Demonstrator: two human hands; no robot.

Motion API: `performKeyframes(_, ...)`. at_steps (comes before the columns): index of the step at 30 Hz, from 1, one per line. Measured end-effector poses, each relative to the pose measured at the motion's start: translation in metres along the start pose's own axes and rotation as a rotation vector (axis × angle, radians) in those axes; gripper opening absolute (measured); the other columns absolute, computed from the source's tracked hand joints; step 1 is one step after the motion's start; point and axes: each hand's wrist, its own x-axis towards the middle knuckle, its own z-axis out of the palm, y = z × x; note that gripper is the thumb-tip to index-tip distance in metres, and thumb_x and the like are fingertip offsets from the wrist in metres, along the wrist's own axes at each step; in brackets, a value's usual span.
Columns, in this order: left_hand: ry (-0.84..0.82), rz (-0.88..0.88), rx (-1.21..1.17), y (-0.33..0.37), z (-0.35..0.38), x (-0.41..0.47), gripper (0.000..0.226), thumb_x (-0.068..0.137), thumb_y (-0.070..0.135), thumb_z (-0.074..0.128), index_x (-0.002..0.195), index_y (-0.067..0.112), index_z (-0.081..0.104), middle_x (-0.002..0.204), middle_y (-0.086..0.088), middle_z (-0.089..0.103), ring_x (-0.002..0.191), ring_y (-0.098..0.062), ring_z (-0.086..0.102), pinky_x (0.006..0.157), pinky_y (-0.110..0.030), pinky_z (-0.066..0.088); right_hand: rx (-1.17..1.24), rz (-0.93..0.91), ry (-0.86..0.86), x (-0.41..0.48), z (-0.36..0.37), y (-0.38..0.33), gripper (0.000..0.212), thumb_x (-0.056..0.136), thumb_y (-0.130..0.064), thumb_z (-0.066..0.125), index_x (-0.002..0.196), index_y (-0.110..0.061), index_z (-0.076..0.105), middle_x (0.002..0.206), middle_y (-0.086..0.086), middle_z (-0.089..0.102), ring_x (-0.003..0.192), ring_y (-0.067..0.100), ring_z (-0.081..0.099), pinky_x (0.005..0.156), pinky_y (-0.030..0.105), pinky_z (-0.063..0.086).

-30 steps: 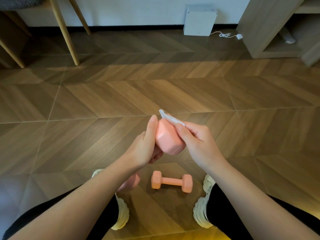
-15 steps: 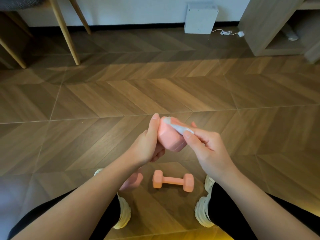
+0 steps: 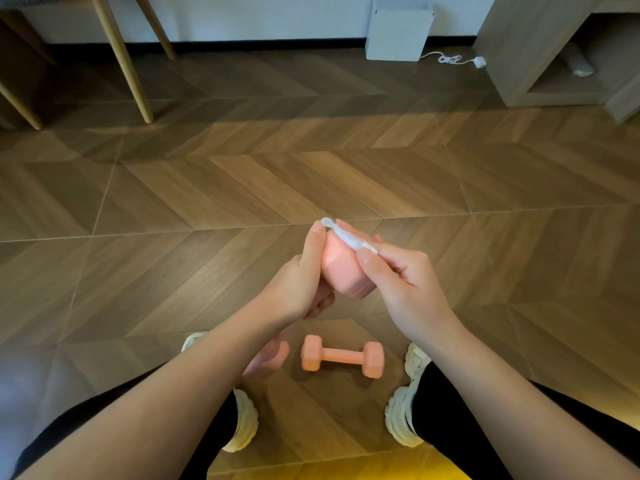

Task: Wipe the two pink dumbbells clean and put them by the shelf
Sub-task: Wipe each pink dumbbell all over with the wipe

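My left hand [image 3: 298,287] grips a pink dumbbell [image 3: 343,271] by its handle, upright, so one hexagonal head points up and the other head shows below my wrist. My right hand [image 3: 405,282] pinches a small white wipe [image 3: 341,233] and presses it against the top of that upper head. The second pink dumbbell [image 3: 342,356] lies on its side on the wooden floor between my two white shoes, untouched. The wooden shelf [image 3: 512,50] stands at the far right of the head view.
A white box [image 3: 398,29] leans on the back wall, with a white cable and plug [image 3: 479,61] beside the shelf. Wooden furniture legs [image 3: 121,60] rise at the far left. My shoes [image 3: 403,420] flank the lying dumbbell. Herringbone floor spreads ahead.
My right hand has drawn the wipe back and forth over the top head of the held dumbbell. The left hand has kept its grip, and the floor dumbbell has not moved.
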Motion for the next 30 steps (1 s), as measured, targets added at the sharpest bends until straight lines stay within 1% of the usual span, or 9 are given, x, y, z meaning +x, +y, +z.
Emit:
performKeyframes(3,0.005,-0.004,-0.033,0.003,-0.005,0.002,0.102,0.078,0.084,0.011,0.071,-0.007,0.057,0.053,-0.011,0.035,0.043,-0.016,0.036,0.046,-0.026,0.028,-0.035,-0.082,-0.031,-0.014,-0.005,0.002,0.032,0.100,-0.019,0.045,0.124,-0.027,0.064,0.133,-0.021,0.061,0.134,0.003,0.049,0.123,0.044,0.015)
performKeyframes(7,0.057,0.032,-0.072,0.012,-0.013,-0.001,0.094,0.085,0.080,0.010,0.069,-0.001,0.054,0.054,-0.013,0.035,0.041,-0.017,0.035,0.046,-0.029,0.028,-0.040,-0.023,0.027,-0.010,-0.008,0.012,0.034,0.100,-0.017,0.043,0.126,-0.025,0.064,0.080,-0.026,0.067,0.089,-0.007,0.063,0.120,0.053,0.023)
performKeyframes(10,0.057,0.053,-0.074,0.010,-0.009,-0.002,0.095,0.086,0.079,0.010,0.064,-0.002,0.054,0.050,-0.012,0.036,0.042,-0.017,0.036,0.046,-0.030,0.029,0.059,-0.005,0.064,0.001,-0.003,0.008,0.035,0.100,-0.017,0.043,0.126,-0.029,0.064,0.129,-0.018,0.064,0.128,0.003,0.054,0.119,0.056,0.024)
performKeyframes(12,0.076,0.036,-0.120,0.013,-0.008,-0.003,0.087,0.094,0.074,0.007,0.067,0.005,0.053,0.049,-0.009,0.036,0.042,-0.016,0.034,0.046,-0.029,0.027,0.062,-0.050,0.033,-0.001,0.000,0.006,0.035,0.102,-0.014,0.042,0.129,-0.025,0.061,0.139,-0.011,0.059,0.136,0.006,0.047,0.122,0.050,0.021)
performKeyframes(14,0.092,0.028,-0.167,0.017,-0.011,-0.004,0.084,0.096,0.070,0.005,0.073,0.006,0.054,0.048,-0.007,0.035,0.041,-0.013,0.032,0.045,-0.026,0.025,0.030,-0.090,0.028,-0.009,-0.002,0.008,0.035,0.102,-0.014,0.041,0.129,-0.024,0.060,0.134,-0.012,0.063,0.131,0.006,0.052,0.122,0.039,0.022)
performKeyframes(17,0.075,0.076,-0.153,0.019,-0.016,-0.003,0.093,0.096,0.070,0.003,0.070,-0.004,0.053,0.044,-0.005,0.035,0.041,-0.013,0.032,0.045,-0.025,0.026,0.037,-0.050,0.081,-0.008,-0.005,0.015,0.032,0.100,-0.025,0.043,0.123,-0.034,0.063,0.087,0.004,0.073,0.085,0.017,0.063,0.109,0.031,0.039)
performKeyframes(18,0.049,0.110,-0.139,0.018,-0.016,-0.003,0.100,0.094,0.072,0.004,0.068,-0.012,0.051,0.043,-0.005,0.035,0.041,-0.014,0.033,0.044,-0.025,0.026,0.060,-0.024,0.090,-0.004,-0.006,0.015,0.033,0.099,-0.025,0.044,0.124,-0.032,0.064,0.095,0.014,0.074,0.092,0.025,0.066,0.109,0.033,0.040)
performKeyframes(21,-0.030,0.147,-0.130,0.019,-0.013,-0.006,0.107,0.092,0.073,0.006,0.074,-0.023,0.050,0.046,-0.009,0.035,0.042,-0.017,0.033,0.044,-0.026,0.027,0.168,0.017,0.061,0.008,-0.006,0.011,0.031,0.102,-0.017,0.047,0.127,-0.014,0.065,0.128,0.002,0.068,0.126,0.012,0.058,0.108,0.025,0.040)
performKeyframes(30,-0.143,0.082,-0.057,0.021,-0.008,-0.011,0.084,0.100,0.064,0.007,0.065,0.003,0.053,0.050,-0.011,0.034,0.041,-0.017,0.032,0.046,-0.031,0.025,0.140,-0.006,0.010,0.010,-0.007,0.012,0.029,0.103,-0.014,0.046,0.124,-0.022,0.065,0.122,-0.013,0.070,0.119,0.004,0.061,0.094,0.017,0.045)
